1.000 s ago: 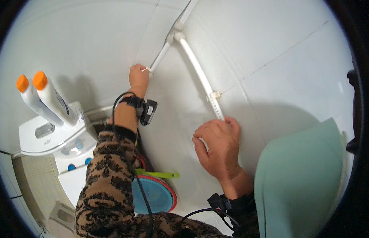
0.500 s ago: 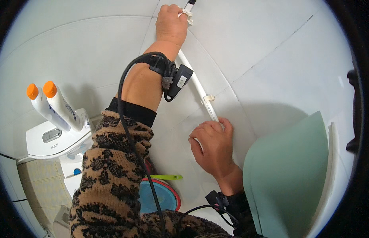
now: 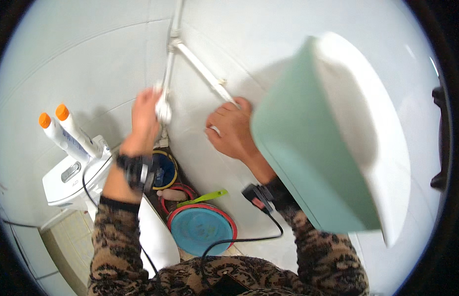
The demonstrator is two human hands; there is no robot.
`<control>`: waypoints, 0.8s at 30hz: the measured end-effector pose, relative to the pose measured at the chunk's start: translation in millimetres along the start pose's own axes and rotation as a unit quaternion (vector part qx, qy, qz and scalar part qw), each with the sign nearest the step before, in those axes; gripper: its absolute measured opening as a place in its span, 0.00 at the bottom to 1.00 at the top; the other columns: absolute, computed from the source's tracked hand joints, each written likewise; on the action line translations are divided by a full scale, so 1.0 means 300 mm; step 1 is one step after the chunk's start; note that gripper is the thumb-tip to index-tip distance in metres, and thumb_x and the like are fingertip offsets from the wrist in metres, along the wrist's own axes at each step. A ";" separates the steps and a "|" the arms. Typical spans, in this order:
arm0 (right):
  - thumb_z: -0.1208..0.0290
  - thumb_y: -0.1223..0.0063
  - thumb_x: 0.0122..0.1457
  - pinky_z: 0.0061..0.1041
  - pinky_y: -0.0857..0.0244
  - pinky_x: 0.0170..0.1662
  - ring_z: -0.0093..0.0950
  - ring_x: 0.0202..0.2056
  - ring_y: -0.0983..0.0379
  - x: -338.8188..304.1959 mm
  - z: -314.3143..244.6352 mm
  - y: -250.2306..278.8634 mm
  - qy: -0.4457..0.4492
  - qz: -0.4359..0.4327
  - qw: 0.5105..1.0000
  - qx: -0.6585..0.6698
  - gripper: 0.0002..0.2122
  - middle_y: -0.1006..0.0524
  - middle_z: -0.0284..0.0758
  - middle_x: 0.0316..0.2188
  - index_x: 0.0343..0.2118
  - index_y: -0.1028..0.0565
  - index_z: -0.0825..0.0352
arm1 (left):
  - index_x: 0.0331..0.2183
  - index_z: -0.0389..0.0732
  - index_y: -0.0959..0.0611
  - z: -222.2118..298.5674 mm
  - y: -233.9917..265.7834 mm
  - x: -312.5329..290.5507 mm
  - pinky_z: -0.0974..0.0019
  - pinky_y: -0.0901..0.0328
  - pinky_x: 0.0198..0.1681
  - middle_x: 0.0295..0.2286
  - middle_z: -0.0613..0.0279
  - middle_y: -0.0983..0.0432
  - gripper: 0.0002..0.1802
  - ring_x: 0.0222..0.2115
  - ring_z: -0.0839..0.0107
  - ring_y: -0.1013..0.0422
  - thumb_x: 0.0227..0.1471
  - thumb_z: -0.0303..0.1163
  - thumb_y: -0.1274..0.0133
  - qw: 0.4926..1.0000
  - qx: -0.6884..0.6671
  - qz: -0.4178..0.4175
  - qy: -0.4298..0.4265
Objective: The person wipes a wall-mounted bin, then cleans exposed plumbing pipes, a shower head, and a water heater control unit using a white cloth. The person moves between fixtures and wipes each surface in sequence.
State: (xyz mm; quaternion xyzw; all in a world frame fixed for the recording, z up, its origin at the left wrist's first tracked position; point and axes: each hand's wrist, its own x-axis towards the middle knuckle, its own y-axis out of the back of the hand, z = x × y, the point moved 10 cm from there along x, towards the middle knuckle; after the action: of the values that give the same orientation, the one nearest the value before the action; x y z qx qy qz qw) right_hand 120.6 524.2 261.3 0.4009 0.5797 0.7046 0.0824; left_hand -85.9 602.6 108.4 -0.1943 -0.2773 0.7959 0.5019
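Note:
My left hand (image 3: 143,118), blurred by motion, is closed on a crumpled white cloth or tissue (image 3: 164,111) beside the upright white pipe (image 3: 169,71) in the corner. A slanting white pipe (image 3: 202,71) runs along the wall from the pipe joint down to my right hand (image 3: 232,129). The fingers of that hand curl round the lower part of the slanting pipe, hiding it there. Close by on the right is a large pale green basin-like fixture (image 3: 308,143) with a white rim, next to my right forearm.
Two white bottles (image 3: 74,130) with orange caps stand on a white toilet tank (image 3: 74,180) at left. Below lie a blue basin (image 3: 202,229) inside a red one, a green handle (image 3: 207,197) and a yellow-rimmed bucket (image 3: 174,172). A black cable (image 3: 244,240) hangs across my front.
My left hand has moved down and left with the white cloth, from the top of the slanting pipe to the upright pipe. My right hand stays at the slanting pipe; the view has shifted.

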 end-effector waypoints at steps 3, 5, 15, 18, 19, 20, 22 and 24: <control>0.68 0.38 0.49 0.40 0.41 0.52 0.32 0.35 0.27 0.025 -0.003 -0.012 0.015 0.000 0.993 0.117 0.04 0.24 0.29 0.24 0.24 0.23 0.58 | 0.40 0.41 0.23 -0.208 0.168 -0.438 0.64 0.32 0.38 0.33 0.63 0.25 0.08 0.33 0.72 0.28 0.58 0.30 0.46 0.992 -0.009 -0.042 0.123; 0.67 0.38 0.50 0.37 0.38 0.49 0.33 0.35 0.27 0.043 -0.004 -0.015 -0.003 -0.014 0.976 0.218 0.04 0.24 0.29 0.24 0.24 0.23 0.58 | 0.40 0.42 0.24 -0.280 0.245 -0.714 0.65 0.30 0.38 0.34 0.63 0.23 0.06 0.35 0.70 0.26 0.60 0.29 0.49 0.976 -0.019 -0.066 0.206; 0.67 0.45 0.59 0.33 0.33 0.40 0.36 0.36 0.26 -0.779 -0.307 -0.053 -0.087 -0.114 0.841 0.522 0.08 0.24 0.38 0.30 0.36 0.27 0.65 | 0.47 0.36 0.24 -0.144 0.206 -1.307 0.66 0.28 0.40 0.40 0.57 0.23 0.12 0.36 0.68 0.25 0.61 0.25 0.52 0.967 0.002 -0.096 0.234; 0.67 0.44 0.61 0.27 0.32 0.46 0.26 0.40 0.24 -1.079 -0.193 -0.130 -0.195 -0.128 0.801 0.552 0.11 0.22 0.36 0.36 0.42 0.26 0.67 | 0.49 0.35 0.25 -0.325 0.068 -1.324 0.66 0.29 0.40 0.40 0.56 0.23 0.14 0.36 0.68 0.25 0.61 0.26 0.51 0.957 0.037 -0.130 0.255; 0.67 0.44 0.62 0.27 0.32 0.47 0.25 0.41 0.25 -1.175 -0.143 -0.136 -0.209 -0.110 0.783 0.575 0.12 0.22 0.35 0.37 0.44 0.27 0.68 | 0.49 0.35 0.25 -0.413 0.013 -1.347 0.66 0.29 0.40 0.40 0.56 0.23 0.14 0.36 0.68 0.25 0.61 0.26 0.51 0.953 0.034 -0.140 0.266; 0.66 0.45 0.63 0.27 0.31 0.47 0.24 0.41 0.25 -1.267 -0.101 -0.159 -0.233 -0.108 0.762 0.594 0.13 0.22 0.35 0.38 0.45 0.28 0.68 | 0.48 0.35 0.25 -0.500 -0.051 -1.376 0.65 0.29 0.40 0.39 0.56 0.23 0.14 0.36 0.68 0.26 0.61 0.27 0.51 0.951 0.023 -0.161 0.262; 0.65 0.45 0.63 0.26 0.31 0.47 0.23 0.41 0.26 -1.441 -0.008 -0.175 -0.261 -0.063 0.737 0.620 0.14 0.22 0.35 0.39 0.47 0.28 0.68 | 0.48 0.37 0.25 -0.688 -0.172 -1.444 0.64 0.30 0.44 0.40 0.57 0.23 0.13 0.38 0.67 0.26 0.62 0.27 0.51 0.952 0.020 -0.177 0.248; 0.64 0.44 0.62 0.26 0.31 0.46 0.24 0.41 0.26 -1.628 0.108 -0.146 -0.285 0.012 0.723 0.629 0.15 0.22 0.36 0.38 0.47 0.28 0.68 | 0.49 0.38 0.26 -0.875 -0.294 -1.550 0.64 0.31 0.46 0.41 0.57 0.23 0.13 0.40 0.67 0.26 0.62 0.27 0.51 0.956 -0.007 -0.180 0.231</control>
State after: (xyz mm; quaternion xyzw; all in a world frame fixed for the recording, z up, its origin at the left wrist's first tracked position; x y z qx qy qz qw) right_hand 451.6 278.6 -6.3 0.5495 0.8342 0.0314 -0.0353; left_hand 324.8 275.9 -23.4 -0.3231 -0.1894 0.6237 0.6861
